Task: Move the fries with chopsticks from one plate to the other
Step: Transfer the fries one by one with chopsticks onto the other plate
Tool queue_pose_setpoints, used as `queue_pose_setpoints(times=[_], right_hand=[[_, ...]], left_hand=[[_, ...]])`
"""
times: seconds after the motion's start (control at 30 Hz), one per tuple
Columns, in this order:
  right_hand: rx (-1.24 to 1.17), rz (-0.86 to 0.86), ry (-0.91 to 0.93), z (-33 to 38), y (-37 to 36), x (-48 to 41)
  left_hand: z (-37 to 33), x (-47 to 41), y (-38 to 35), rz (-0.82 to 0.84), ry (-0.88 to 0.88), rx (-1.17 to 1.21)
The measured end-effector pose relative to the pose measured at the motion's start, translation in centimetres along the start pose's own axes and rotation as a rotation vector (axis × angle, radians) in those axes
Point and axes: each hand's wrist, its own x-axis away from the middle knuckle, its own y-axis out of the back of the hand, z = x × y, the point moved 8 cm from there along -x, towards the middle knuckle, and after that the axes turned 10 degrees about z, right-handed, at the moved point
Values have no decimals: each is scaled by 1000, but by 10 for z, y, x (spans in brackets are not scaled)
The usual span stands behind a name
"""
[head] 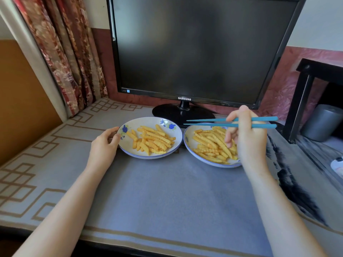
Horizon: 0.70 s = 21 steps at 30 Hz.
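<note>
Two white plates with blue rims and flower prints stand side by side on the table. The left plate (128, 145) holds a heap of crinkle-cut fries (153, 140); the right plate (188, 143) holds another heap of fries (211, 145). My left hand (104, 145) grips the left plate's left rim. My right hand (245, 134) holds a pair of blue chopsticks (206, 122) level above the right plate. Their tips point left, slightly apart, with no fry between them.
A black Samsung monitor (194, 49) stands just behind the plates, its round base (167, 112) close to both rims. A patterned curtain (70, 58) hangs at the back left. A dark stand (304, 101) and a grey canister (321, 123) sit at the right.
</note>
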Motion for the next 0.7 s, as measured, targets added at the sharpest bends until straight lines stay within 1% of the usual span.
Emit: queue_pose_setpoints(times=[0.23,0.5,0.7], right_hand=[[44,-54,-61,-4,30,-7],[189,-54,-18,-5,25,-6],[203,-13,-7,-14,16,-8]], left_hand=[[0,1,-1,3,3,-2],[0,0,-1,5,-2,-1],[1,0,-1,7,1,1]])
